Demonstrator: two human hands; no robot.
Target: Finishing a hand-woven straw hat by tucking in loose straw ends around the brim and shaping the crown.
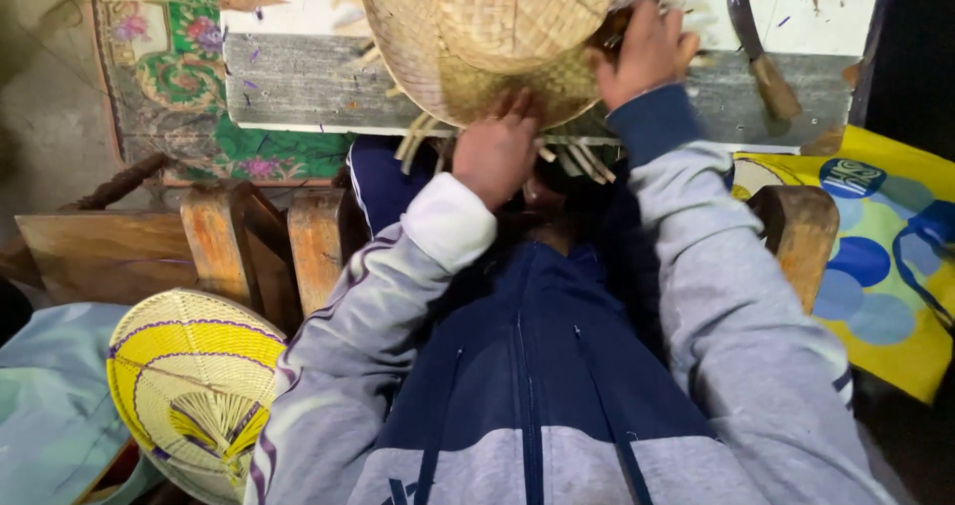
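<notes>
Fingers of the left hand (495,152) curl under the woven straw hat's (487,37) lower rim; the right hand (645,52) clamps its right edge. It overhangs the bench (298,87) edge, loose strands (418,142) dangling.

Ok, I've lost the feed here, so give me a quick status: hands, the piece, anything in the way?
Left hand grips woven fan's lower edge. Right hand clamps its right rim. Woven fan unfinished, loose strips hanging below. Knife lies clear on the board.

A woven mat (477,37) lies on the bench (298,87); a fan (189,386) lies lower left.
</notes>
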